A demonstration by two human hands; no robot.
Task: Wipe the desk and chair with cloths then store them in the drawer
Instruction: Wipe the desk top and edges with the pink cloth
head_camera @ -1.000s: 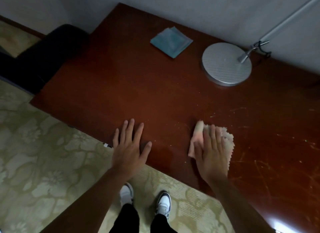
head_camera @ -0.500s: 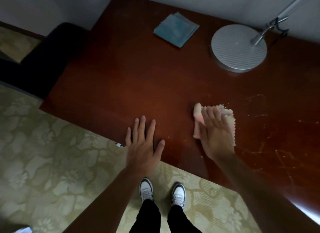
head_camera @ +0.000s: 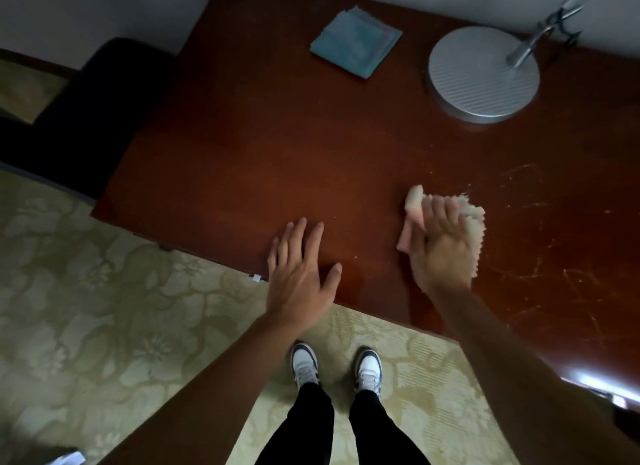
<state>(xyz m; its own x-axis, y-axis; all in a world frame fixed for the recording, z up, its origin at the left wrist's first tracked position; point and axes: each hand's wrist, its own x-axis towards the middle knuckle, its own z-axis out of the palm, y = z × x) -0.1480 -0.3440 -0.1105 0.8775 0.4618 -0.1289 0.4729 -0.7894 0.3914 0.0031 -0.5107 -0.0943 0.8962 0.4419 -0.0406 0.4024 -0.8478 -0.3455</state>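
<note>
My right hand (head_camera: 441, 246) presses a pale pink cloth (head_camera: 475, 218) flat onto the dark red-brown desk (head_camera: 277, 159), near its front edge. Its fingers lie fairly straight over the cloth, and the cloth's zigzag edge shows to the right of the hand. My left hand (head_camera: 299, 270) rests flat on the desk's front edge with fingers spread, holding nothing. A folded blue cloth (head_camera: 356, 42) lies at the back of the desk. A black chair (head_camera: 79, 118) stands to the left of the desk.
A round silver lamp base (head_camera: 483, 75) with a slanted metal stem (head_camera: 554, 17) stands at the back right of the desk. Pale smears and scratches mark the desk's right side. Patterned beige carpet (head_camera: 104, 308) covers the floor, and my shoes (head_camera: 336, 367) stand below the desk edge.
My right hand has slid the pink cloth away from me and slightly right across the desk. My left hand stays flat at the front edge. The camera tilted downward.
</note>
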